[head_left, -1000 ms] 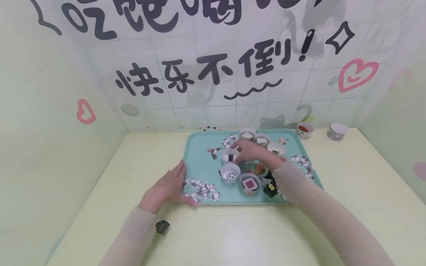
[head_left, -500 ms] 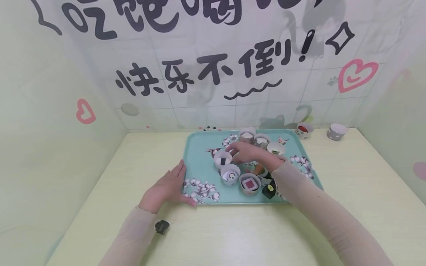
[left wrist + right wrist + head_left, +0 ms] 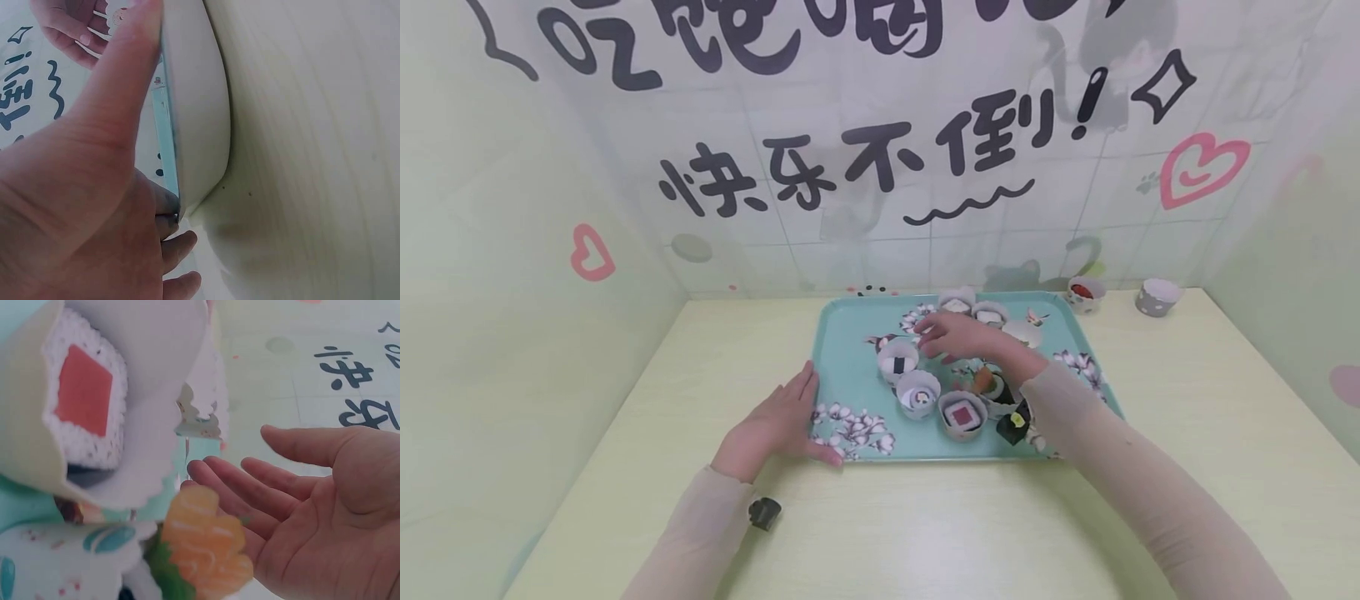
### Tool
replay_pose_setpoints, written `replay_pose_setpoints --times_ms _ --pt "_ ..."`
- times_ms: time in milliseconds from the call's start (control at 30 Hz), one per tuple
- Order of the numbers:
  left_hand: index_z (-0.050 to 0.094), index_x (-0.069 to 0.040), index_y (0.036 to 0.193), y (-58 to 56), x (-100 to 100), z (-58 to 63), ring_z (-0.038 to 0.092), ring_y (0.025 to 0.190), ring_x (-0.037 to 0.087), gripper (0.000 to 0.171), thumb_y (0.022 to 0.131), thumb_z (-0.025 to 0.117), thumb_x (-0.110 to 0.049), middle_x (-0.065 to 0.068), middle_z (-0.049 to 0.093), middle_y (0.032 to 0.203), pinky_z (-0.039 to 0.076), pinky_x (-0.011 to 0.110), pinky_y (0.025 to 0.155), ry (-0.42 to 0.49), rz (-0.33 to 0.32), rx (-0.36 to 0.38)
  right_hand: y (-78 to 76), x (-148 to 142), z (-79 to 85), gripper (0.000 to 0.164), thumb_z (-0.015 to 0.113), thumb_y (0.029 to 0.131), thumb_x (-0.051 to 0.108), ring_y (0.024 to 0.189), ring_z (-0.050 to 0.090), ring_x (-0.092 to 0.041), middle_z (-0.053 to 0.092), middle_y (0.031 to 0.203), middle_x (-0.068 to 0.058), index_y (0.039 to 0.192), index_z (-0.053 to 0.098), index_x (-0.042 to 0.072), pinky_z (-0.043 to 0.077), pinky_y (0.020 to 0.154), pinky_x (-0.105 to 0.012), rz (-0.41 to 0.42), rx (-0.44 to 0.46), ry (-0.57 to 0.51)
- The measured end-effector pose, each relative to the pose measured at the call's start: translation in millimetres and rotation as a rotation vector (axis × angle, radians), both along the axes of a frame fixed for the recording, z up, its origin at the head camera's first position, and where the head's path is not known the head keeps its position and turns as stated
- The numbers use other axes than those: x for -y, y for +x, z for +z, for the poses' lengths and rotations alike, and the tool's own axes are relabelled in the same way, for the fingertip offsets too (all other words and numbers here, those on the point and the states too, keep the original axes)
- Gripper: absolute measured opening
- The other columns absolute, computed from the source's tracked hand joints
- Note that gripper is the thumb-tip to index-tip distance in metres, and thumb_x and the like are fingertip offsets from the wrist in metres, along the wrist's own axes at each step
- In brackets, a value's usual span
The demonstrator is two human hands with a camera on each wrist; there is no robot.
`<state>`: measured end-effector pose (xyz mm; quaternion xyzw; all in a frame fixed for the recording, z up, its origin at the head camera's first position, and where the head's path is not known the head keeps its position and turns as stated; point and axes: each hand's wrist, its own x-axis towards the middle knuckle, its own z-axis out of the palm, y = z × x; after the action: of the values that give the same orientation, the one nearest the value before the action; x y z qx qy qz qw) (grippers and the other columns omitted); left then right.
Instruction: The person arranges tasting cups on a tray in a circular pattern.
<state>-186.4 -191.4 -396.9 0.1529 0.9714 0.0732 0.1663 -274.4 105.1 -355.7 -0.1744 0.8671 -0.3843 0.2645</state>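
Observation:
My left hand (image 3: 777,419) rests against the left rim of a turquoise tray (image 3: 850,321), thumb along the near edge, fingers straight. Over the tray's middle hangs my right hand (image 3: 957,336), its fingers apart and nothing between them. Just left of those fingers stands a paper cup (image 3: 898,363) with a white sushi piece banded in black. A second paper cup (image 3: 917,395) with a round roll is in front of it. The right wrist view shows a paper cup (image 3: 156,381) holding a square sushi with a red centre (image 3: 85,390) and an orange-topped sushi (image 3: 206,544) below it.
Two paper cups (image 3: 957,300) (image 3: 991,314) stand at the tray's back. A black sushi piece with a yellow top (image 3: 1015,422) lies near its front. On the table beyond the tray are a cup with red filling (image 3: 1084,293) and a grey dotted cup (image 3: 1157,297).
The cup with the black-banded sushi has moved left and slightly nearer, beside the round-roll cup. My right hand has let go of it and drawn back right. My left hand stays put.

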Motion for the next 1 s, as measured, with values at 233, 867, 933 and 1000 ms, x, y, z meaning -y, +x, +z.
replay_pose_setpoints --times_ms 233,867,933,1000 --pt "0.010 0.009 0.156 -0.2 0 -0.1 0.015 0.153 0.044 0.142 0.062 0.082 -0.069 0.026 0.002 0.166 0.020 0.055 0.126 -0.003 0.005 0.003 -2.2 -14 2.7 0.049 0.057 0.101 0.018 0.128 0.057 -0.035 0.055 0.142 -0.022 0.145 0.044 0.000 0.057 0.101 -0.044 -0.050 -0.037 -0.008" --pt "0.010 0.010 0.156 -1.3 2 -4.9 0.014 0.154 0.043 0.141 0.062 0.082 -0.068 0.027 0.002 0.166 0.020 0.056 0.126 -0.006 -0.005 -0.008 -2.2 -55 9.3 0.051 0.061 0.099 0.023 0.128 0.055 -0.035 0.055 0.141 -0.021 0.143 0.047 0.000 0.052 0.107 -0.048 -0.122 -0.069 -0.035" --pt "0.010 0.010 0.156 -1.4 2 -5.0 0.013 0.154 0.043 0.141 0.063 0.082 -0.068 0.027 0.002 0.166 0.020 0.056 0.126 -0.003 -0.006 -0.010 -2.2 -60 9.7 0.051 0.061 0.099 0.023 0.127 0.056 -0.035 0.056 0.140 -0.021 0.142 0.047 -0.001 0.052 0.107 -0.048 -0.128 -0.078 -0.041" --pt "0.010 0.009 0.156 -1.8 2 -5.6 0.013 0.154 0.043 0.142 0.062 0.082 -0.068 0.026 0.002 0.166 0.020 0.056 0.126 0.000 -0.006 -0.011 -2.4 -65 9.6 0.050 0.061 0.099 0.022 0.127 0.056 -0.036 0.056 0.139 -0.023 0.141 0.048 -0.002 0.052 0.107 -0.049 -0.134 -0.088 -0.055"
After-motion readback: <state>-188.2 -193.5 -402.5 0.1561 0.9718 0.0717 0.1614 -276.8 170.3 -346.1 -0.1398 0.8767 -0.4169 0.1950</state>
